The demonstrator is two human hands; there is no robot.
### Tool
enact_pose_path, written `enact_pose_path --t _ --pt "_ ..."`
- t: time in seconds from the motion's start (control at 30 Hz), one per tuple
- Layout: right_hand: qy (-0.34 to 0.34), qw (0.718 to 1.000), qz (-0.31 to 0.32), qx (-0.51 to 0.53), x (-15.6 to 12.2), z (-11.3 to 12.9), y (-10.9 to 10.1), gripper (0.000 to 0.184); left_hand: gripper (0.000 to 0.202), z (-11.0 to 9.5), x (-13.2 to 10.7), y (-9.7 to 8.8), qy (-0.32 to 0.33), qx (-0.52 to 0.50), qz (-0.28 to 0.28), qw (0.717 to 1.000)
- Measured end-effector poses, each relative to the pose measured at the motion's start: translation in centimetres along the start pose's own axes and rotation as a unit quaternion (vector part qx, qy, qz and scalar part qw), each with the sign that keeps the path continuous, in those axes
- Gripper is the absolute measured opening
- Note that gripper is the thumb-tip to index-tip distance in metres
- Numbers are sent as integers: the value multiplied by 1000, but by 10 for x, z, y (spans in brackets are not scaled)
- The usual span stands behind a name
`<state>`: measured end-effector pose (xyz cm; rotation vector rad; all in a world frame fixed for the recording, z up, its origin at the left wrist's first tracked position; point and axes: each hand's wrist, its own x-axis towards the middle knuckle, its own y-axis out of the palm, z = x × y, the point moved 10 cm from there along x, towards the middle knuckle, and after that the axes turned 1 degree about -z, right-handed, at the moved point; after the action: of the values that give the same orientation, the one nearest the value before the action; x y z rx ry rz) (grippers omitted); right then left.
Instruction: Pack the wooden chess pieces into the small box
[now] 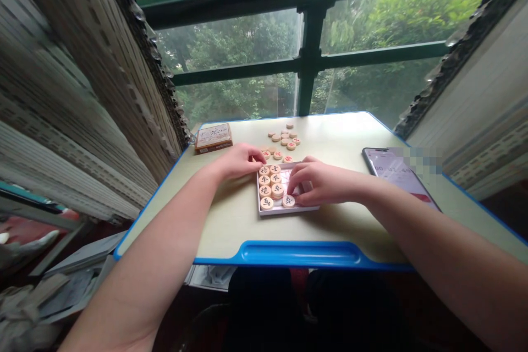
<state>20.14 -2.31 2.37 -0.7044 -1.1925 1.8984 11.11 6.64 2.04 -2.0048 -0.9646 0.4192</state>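
Observation:
A shallow white box tray [267, 213] lies on the table with several round Chinese chess pieces [264, 191] in it, black characters facing up, in two columns on its left side. My left hand [244, 160] is closed at the tray's far left corner, its bent fingertips on the rim. Over the tray's right part is my right hand [311, 180], thumb and fingers closed on a black-marked chess piece [288, 201] near the tray's front edge. The hand hides some of the tray floor. Just beyond the tray lie loose red-marked pieces [278, 155].
More pieces [285, 142] are scattered farther back on the pale table [231, 225], which has a blue rim. A brown cardboard box [213, 136] sits at the back left. At the right lies a phone [398, 176]. Curtains [82, 66] hang on both sides.

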Motion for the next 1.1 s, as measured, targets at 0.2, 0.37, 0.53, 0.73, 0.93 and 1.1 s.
enact_pose_path --t 0.2,0.37,0.53,0.73,0.93,1.1 --pt "-11 1000 -1 0 2 0 2 14 25 0 0 0 2 4 0 1000" --pt "-26 1000 -8 7 2 2 2 11 23 -2 -1 0 2 12 2 1000" --pt "-37 999 4 33 4 1 4 13 22 -4 -2 -3 -4 10 -4 1000" --pt "6 998 9 69 5 -3 5 29 24 -3 -1 -2 3 16 -4 1000" --pt "39 998 -21 33 7 3 4 25 23 -3 -1 -2 5 23 -2 1000" --pt "29 1000 -8 7 7 9 7 18 22 -5 -1 -2 7 38 -2 999"
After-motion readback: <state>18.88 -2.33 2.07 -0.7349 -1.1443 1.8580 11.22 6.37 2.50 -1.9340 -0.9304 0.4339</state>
